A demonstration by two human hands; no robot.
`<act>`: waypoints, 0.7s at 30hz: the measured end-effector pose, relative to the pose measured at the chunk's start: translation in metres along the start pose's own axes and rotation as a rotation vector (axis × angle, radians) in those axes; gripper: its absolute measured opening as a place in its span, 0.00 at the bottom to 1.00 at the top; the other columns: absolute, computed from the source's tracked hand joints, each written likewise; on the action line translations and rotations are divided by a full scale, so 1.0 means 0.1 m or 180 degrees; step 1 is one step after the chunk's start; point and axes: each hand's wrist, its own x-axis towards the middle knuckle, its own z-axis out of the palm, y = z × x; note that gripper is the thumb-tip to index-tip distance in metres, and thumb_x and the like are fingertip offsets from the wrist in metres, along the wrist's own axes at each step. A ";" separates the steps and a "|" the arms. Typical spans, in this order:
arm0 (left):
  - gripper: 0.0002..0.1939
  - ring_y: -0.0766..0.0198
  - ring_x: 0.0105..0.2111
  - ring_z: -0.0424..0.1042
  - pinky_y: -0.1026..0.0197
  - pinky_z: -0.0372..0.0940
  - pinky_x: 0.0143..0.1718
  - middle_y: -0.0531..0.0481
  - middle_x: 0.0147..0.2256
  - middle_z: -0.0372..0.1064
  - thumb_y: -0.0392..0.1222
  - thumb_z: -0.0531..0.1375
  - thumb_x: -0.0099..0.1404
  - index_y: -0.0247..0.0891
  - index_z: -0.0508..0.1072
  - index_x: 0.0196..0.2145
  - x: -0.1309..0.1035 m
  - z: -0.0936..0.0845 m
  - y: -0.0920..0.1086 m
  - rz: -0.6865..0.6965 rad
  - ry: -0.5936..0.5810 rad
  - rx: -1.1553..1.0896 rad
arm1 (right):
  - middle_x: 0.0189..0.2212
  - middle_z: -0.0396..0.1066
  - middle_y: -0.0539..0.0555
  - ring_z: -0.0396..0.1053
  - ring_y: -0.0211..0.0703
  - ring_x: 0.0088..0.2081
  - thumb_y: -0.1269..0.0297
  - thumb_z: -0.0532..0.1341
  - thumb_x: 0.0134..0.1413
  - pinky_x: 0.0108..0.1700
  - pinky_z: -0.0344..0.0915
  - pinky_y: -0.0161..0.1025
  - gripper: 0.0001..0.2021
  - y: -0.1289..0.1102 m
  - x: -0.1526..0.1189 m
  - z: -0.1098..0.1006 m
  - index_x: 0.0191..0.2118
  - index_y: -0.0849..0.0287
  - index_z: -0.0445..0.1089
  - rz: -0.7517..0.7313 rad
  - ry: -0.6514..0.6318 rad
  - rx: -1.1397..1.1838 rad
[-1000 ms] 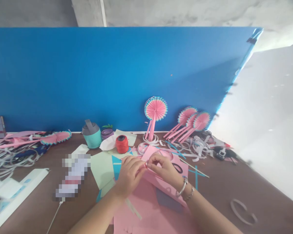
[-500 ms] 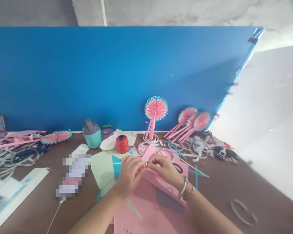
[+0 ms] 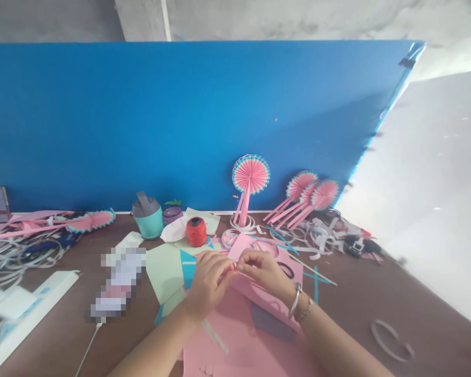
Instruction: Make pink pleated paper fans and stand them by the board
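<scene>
Both of my hands meet fingertip to fingertip above the pink paper [image 3: 227, 335]. My left hand [image 3: 212, 275] is closed in a pinch, and my right hand [image 3: 261, 267] pinches right beside it. A tiny bit of red [image 3: 234, 267] shows between the fingertips; it is too small to name and the fingers cover most of it. Below the right hand a folded pink paper strip [image 3: 259, 296] runs diagonally. Scissors with a dark handle loop [image 3: 286, 270] lie partly hidden behind that wrist. Beyond the left hand stands a red spool of thread [image 3: 196, 232].
Pink pleated paper fans [image 3: 251, 175] lean against the blue panel [image 3: 141, 120]. A teal cup [image 3: 148, 217] stands at the back. Pale green sheets [image 3: 165, 267] lie left of my hands, near a blurred-out object [image 3: 118, 285] and a power strip [image 3: 35, 314]. White strips [image 3: 322, 235] tangle at right.
</scene>
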 end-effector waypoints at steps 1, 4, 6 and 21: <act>0.07 0.59 0.38 0.69 0.54 0.60 0.42 0.49 0.32 0.73 0.42 0.53 0.68 0.41 0.70 0.37 0.00 0.00 0.00 -0.0003 0.0000 0.0000 | 0.25 0.70 0.50 0.65 0.39 0.29 0.57 0.62 0.53 0.33 0.62 0.35 0.11 0.00 0.00 0.00 0.27 0.58 0.72 -0.0012 0.0000 -0.0003; 0.07 0.59 0.37 0.69 0.53 0.59 0.42 0.49 0.32 0.73 0.41 0.53 0.68 0.40 0.70 0.37 0.00 -0.01 0.01 -0.0014 0.0019 0.0005 | 0.25 0.69 0.50 0.65 0.38 0.29 0.57 0.61 0.54 0.33 0.62 0.35 0.11 -0.03 -0.01 0.02 0.27 0.58 0.71 -0.0045 -0.0008 0.0031; 0.07 0.59 0.37 0.69 0.53 0.59 0.42 0.49 0.32 0.73 0.42 0.53 0.68 0.40 0.70 0.38 0.00 -0.01 0.01 -0.0016 0.0021 0.0011 | 0.25 0.68 0.49 0.64 0.38 0.29 0.56 0.60 0.55 0.33 0.61 0.35 0.12 -0.06 -0.01 0.04 0.27 0.58 0.70 -0.0039 0.0006 0.0035; 0.04 0.60 0.38 0.68 0.55 0.58 0.42 0.50 0.32 0.73 0.39 0.55 0.67 0.39 0.69 0.38 0.02 0.00 0.00 0.0127 0.0123 0.0009 | 0.26 0.67 0.49 0.63 0.37 0.29 0.65 0.55 0.56 0.33 0.61 0.35 0.08 -0.15 -0.05 0.08 0.28 0.58 0.66 -0.0087 0.0025 -0.0533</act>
